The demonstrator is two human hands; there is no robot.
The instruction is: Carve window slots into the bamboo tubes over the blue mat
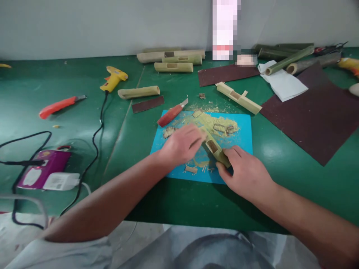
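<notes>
A short bamboo tube (pixel 215 148) with a rectangular slot cut in its side lies slanted over a blue sheet (pixel 244 149). My right hand (pixel 244 168) grips its near end between thumb and fingers. At the far end of the tube is my left hand (pixel 185 144), its fingers curled closed and slightly blurred; whatever they hold is hidden. Pale bamboo dust (pixel 213 121) and several small scraps cover the sheet beyond my hands. Just past my left hand, a red-handled craft knife (pixel 171 114) rests across the sheet's far left edge.
Slotted bamboo pieces (pixel 174 67) lie at the back, another (pixel 238 98) at right. Brown sandpaper (pixel 314 116) and white paper (pixel 283 82) are further right. Leftward are a yellow glue gun (pixel 113 78), an orange cutter (pixel 58 107) and a purple power box (pixel 47 168) with cables.
</notes>
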